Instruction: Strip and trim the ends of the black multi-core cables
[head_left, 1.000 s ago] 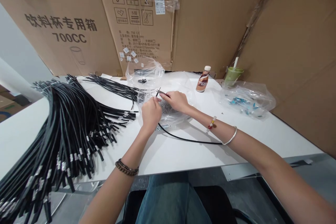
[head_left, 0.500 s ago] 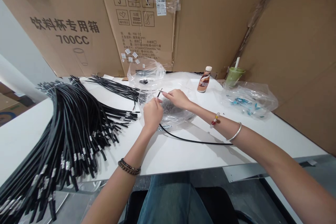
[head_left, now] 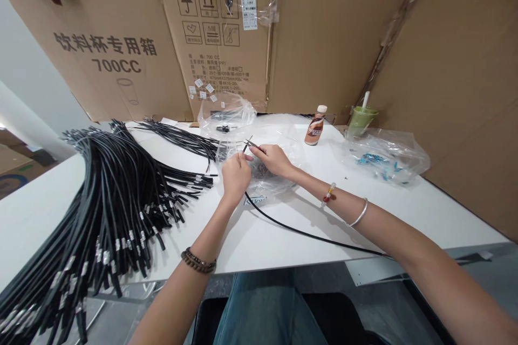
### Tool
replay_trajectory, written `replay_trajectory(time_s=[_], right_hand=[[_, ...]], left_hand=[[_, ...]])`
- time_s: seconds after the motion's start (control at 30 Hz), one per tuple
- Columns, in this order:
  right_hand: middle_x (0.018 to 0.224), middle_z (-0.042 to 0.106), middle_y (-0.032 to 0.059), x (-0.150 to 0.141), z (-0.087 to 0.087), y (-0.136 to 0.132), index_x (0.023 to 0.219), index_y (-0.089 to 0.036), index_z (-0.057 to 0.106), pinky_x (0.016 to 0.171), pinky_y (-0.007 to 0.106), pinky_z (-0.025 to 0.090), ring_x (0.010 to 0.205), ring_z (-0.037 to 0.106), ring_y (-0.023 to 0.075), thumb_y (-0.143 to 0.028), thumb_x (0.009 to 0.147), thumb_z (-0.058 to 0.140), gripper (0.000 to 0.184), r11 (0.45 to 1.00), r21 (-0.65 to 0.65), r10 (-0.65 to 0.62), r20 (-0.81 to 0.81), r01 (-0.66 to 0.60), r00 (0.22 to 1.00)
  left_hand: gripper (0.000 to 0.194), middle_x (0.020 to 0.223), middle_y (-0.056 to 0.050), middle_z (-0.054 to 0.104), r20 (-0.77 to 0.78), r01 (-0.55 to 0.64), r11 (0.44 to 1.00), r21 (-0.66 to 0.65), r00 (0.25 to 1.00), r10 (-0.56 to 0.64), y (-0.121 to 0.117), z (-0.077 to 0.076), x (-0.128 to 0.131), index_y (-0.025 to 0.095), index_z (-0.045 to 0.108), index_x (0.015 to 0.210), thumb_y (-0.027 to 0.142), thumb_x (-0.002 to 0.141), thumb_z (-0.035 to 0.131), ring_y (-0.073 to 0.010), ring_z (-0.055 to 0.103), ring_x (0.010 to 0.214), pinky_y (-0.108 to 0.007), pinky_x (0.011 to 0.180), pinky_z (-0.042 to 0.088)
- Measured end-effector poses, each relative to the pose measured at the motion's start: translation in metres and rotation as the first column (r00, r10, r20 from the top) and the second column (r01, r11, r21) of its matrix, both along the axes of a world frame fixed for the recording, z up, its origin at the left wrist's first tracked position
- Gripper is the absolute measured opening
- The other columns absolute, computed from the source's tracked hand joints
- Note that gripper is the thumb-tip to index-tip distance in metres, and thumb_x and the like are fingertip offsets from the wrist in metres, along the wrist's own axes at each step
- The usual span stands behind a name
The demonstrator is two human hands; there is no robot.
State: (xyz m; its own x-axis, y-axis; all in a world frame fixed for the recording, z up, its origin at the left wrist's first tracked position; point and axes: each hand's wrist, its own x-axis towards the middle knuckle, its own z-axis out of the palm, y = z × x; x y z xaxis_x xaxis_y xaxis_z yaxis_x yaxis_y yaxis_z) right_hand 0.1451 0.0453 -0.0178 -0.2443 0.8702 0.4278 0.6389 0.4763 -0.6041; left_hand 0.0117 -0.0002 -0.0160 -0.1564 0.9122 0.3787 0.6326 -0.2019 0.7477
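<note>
My left hand (head_left: 237, 177) is closed around a black cable (head_left: 301, 230), with a short end poking up past the thumb. From below this fist the cable curves right across the white table and passes under my right forearm. My right hand (head_left: 275, 160) pinches a small tool (head_left: 254, 145) with a thin metal tip and a dark red handle; its exact kind is too small to make out. The tip meets the cable end. Beneath both hands lies a clear plastic bag (head_left: 279, 186) of small grey pieces, partly hidden by them.
A large bundle of black cables (head_left: 117, 188) covers the table's left side, with a smaller bundle (head_left: 178, 137) behind. Further back stand a brown bottle (head_left: 314, 126) and a green cup (head_left: 361, 118). A bag of blue pieces (head_left: 384, 164) lies right. Cardboard (head_left: 324, 38) walls the back.
The tool's red handle shows more clearly, and its tip has shifted slightly at the cable end. The cable's trailing part now hangs lower toward the table's front edge. The view has tilted a little.
</note>
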Motion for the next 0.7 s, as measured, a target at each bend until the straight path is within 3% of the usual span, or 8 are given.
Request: replay_trajectory(time_s=[0.47,0.7], right_hand=[[0.050,0.039,-0.0039,0.001,0.005,0.003,0.052,-0.019,0.038,0.055,0.027,0.021,0.053,0.035,0.0101,-0.052,0.092,0.043,0.053,0.999,-0.041,0.002,0.020,-0.001,1.000],[0.049,0.037,-0.0030,0.012,0.022,-0.008,0.053,-0.020,0.035,0.055,0.028,0.021,0.053,0.035,0.0115,-0.052,0.093,0.041,0.051,0.991,-0.021,-0.136,-0.096,0.134,0.986]], left_hand=[[0.034,0.081,-0.002,0.067,0.102,0.011,1.000,-0.021,0.995,-0.009,0.001,-0.002,0.000,0.014,0.065,0.085,0.044,0.095,0.051,-0.0164,0.064,0.080,-0.040,0.084,0.051],[0.032,0.081,-0.002,0.064,0.312,0.074,0.996,-0.043,0.948,-0.057,0.000,0.002,-0.001,0.014,0.063,0.087,0.043,0.094,0.052,-0.0148,0.061,0.075,-0.035,0.075,0.052]])
